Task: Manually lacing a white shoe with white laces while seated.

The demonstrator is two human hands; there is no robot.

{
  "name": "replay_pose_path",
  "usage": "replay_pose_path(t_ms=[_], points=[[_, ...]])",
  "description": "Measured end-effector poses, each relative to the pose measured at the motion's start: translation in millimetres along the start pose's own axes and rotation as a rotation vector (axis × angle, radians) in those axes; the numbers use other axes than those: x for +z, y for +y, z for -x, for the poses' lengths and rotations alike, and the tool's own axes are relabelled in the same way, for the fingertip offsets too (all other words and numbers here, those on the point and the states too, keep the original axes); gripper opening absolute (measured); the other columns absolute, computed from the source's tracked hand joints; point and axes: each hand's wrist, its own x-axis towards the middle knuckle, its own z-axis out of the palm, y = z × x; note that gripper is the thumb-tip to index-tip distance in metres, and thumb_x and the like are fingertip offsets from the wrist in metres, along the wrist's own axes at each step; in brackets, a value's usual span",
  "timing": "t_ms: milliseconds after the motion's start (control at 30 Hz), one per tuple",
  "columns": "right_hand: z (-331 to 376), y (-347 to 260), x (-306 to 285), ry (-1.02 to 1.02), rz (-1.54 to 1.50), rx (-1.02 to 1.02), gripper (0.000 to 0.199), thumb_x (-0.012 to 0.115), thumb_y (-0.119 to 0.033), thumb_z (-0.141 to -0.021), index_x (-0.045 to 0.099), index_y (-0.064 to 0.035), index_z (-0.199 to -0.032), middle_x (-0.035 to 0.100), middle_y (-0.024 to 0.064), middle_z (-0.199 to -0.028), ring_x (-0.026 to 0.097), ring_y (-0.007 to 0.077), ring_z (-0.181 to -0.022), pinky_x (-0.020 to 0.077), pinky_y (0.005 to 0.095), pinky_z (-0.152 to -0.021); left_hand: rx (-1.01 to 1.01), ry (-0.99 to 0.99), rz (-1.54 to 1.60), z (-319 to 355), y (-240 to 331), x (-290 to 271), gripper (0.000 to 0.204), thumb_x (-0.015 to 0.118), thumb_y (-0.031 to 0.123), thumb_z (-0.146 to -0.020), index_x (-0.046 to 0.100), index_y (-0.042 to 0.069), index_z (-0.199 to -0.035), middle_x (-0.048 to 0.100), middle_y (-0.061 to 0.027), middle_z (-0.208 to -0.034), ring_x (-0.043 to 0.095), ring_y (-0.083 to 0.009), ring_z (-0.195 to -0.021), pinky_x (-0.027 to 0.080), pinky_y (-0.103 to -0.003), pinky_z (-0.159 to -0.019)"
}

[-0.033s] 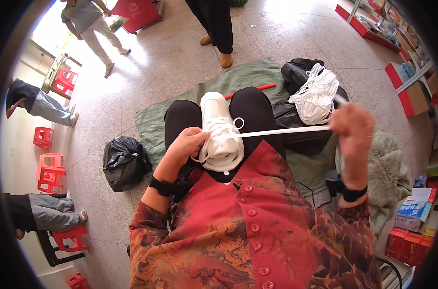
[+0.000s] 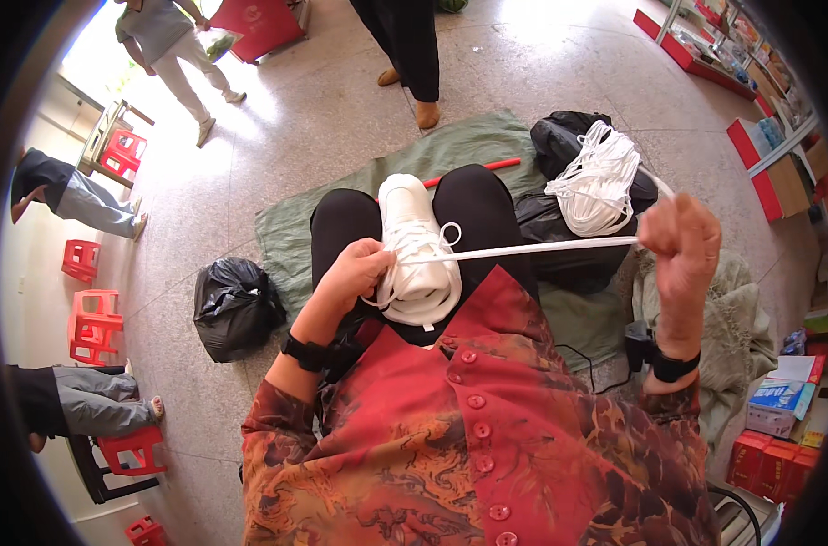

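The left hand (image 2: 361, 273) has its thumb and fingers (image 2: 382, 258) pressed together at the left side of the lacing, seemingly pinching one end of a flat white lace (image 2: 523, 248); whether they also press on the shoe I cannot tell. The right hand (image 2: 680, 235), raised well to the right, curls its fingers tight around the other end, and the lace runs nearly straight between the two. A white strip (image 2: 655, 179) shows just above the right hand.

The white shoe (image 2: 403, 202) sits between the person's black-clad thighs (image 2: 487, 214), toe pointing away, with a small loop of lace standing out at its right side. Both wrists wear black bands (image 2: 676, 367).

Beyond the knees a red rod (image 2: 500, 166) lies on a green sheet (image 2: 327, 182), partly hidden by the legs and shoe. To the right, a white bundle of cord (image 2: 599, 177) rests on black plastic (image 2: 559, 136); to the left, a knotted black bag (image 2: 238, 309) stands on the floor (image 2: 195, 218).

Farther out, someone in black trousers (image 2: 396, 45) stands just past the sheet. Red stools (image 2: 95, 323) line the left, and shelves (image 2: 769, 168) stand at the right.
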Motion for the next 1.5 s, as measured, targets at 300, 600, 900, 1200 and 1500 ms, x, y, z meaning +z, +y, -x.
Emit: replay_pose_path(t_ms=[300, 600, 900, 1200, 1500], points=[[25.3, 63.8, 97.8, -0.639, 0.725, 0.052, 0.019, 0.063, -0.009, -0.088, 0.067, -0.0006, -0.105, 0.067, 0.0185, -0.097, 0.065, 0.0336, -0.091, 0.0521, 0.0382, -0.08, 0.481, -0.006, -0.512, -9.9, 36.5, 20.2, 0.024, 0.071, 0.004, -0.083, 0.068, 0.001, -0.106, 0.048, 0.007, -0.069, 0.042, -0.0038, -0.062, 0.039, -0.022, -0.056], [40.9, 155.2, 161.6, -0.709, 1.02, -0.125, 0.025, 0.062, -0.002, -0.074, 0.053, 0.0, -0.098, 0.06, 0.0192, -0.083, 0.064, 0.0375, -0.074, 0.0538, 0.0445, -0.062, 0.709, -0.112, -0.815, -34.3, 45.5, 20.1, 0.015, 0.071, 0.006, -0.078, 0.066, 0.002, -0.091, 0.054, -0.0011, -0.069, 0.052, -0.0105, -0.068, 0.043, -0.028, -0.061], [42.8, 149.2, 164.8, -0.696, 0.665, -0.118, 0.015, 0.062, -0.014, -0.088, 0.053, -0.0035, -0.083, 0.057, 0.0173, -0.073, 0.061, 0.0371, -0.069, 0.0476, 0.0457, -0.06, 0.327, -0.414, -0.283, -33.9, 78.3, 11.7, 0.01, 0.066, 0.014, -0.09, 0.059, 0.008, -0.093, 0.057, 0.0059, -0.077, 0.051, -0.0005, -0.068, 0.037, -0.018, -0.055], [-20.1, 45.7, 182.7, -0.764, 0.409, -0.078, 0.016, 0.06, -0.011, -0.092, 0.054, -0.0014, -0.08, 0.052, 0.014, -0.07, 0.052, 0.0277, -0.063, 0.0427, 0.0373, -0.06, 0.243, -0.354, -0.798, -49.8, 78.8, 32.4, 0.018, 0.068, 0.021, -0.086, 0.066, 0.005, -0.093, 0.071, -0.0078, -0.087, 0.066, -0.0176, -0.081, 0.051, -0.033, -0.069], [-67.3, 30.8, 116.8, -0.458, 0.471, 0.136, 0.017, 0.055, -0.016, -0.099, 0.062, -0.0028, -0.093, 0.047, -0.0049, -0.071, 0.043, 0.0044, -0.065, 0.037, 0.0218, -0.057, 0.657, -0.435, -0.402, 37.0, 79.2, 18.2, 0.022, 0.054, 0.022, -0.098, 0.061, 0.002, -0.099, 0.061, -0.0059, -0.089, 0.057, -0.0159, -0.084, 0.046, -0.028, -0.077]])
